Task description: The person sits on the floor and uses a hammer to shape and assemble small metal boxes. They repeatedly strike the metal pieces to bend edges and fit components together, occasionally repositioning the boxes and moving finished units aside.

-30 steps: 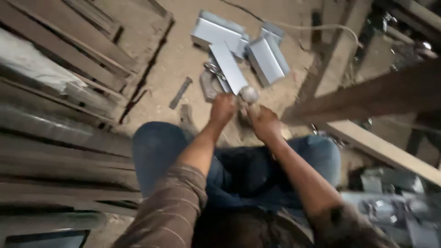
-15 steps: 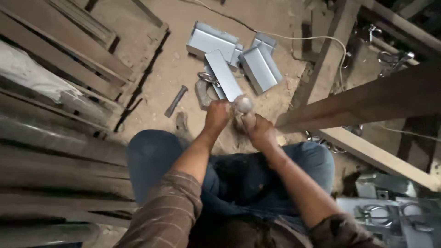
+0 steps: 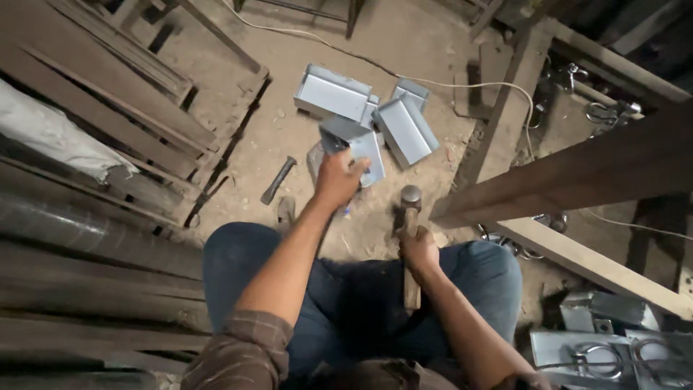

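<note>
Left hand [image 3: 338,175] gripping bent metal sheet [image 3: 355,143], right hand [image 3: 419,249] holding hammer [image 3: 411,238]

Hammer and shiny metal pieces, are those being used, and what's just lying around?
In use:
left hand gripping a folded metal piece
right hand holding the hammer

Lying about:
other metal pieces on the dirt floor
dark tool
white cable
wooden planks

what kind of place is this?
Probably a small metal fabrication workshop with a dirt floor. Folded sheet-metal pieces lie on the ground; the left hand grips one, the right hand holds a hammer. Wooden beams and planks surround the person.
</note>
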